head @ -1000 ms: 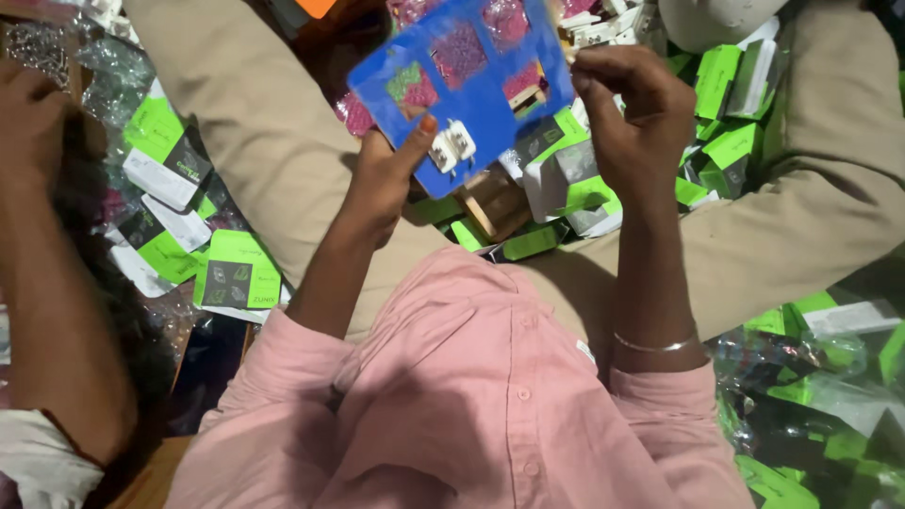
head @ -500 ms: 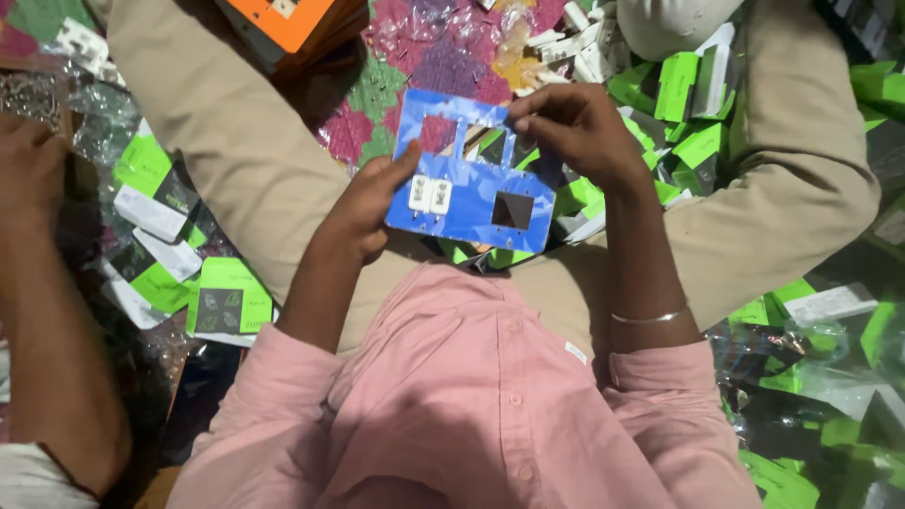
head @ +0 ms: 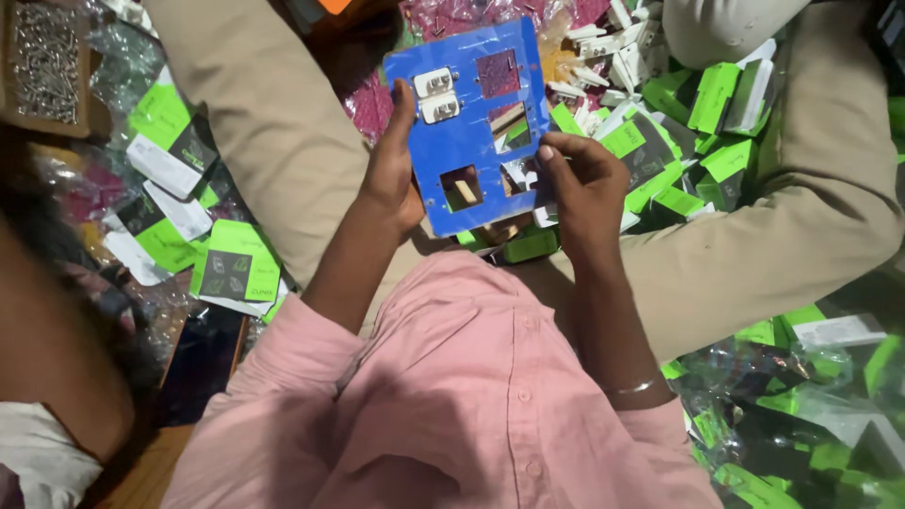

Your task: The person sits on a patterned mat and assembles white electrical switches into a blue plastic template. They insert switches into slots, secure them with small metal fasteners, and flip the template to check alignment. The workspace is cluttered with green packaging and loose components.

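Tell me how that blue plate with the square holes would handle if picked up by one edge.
The blue plate probably stays stiff: it lies flat between the left hand and right hand. It looks thin with cut-outs, so likely light. The white switches fitted at one corner may tip it slightly that way.

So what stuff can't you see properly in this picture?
- Head view: the blue plate has its lower right corner covered by the right hand.
- The left hand hides the plate's left edge; its palm faces away.
- The tray of small metal parts is cut off by the top left corner; the parts are too small to tell.
- The green boxes have blurred markings.
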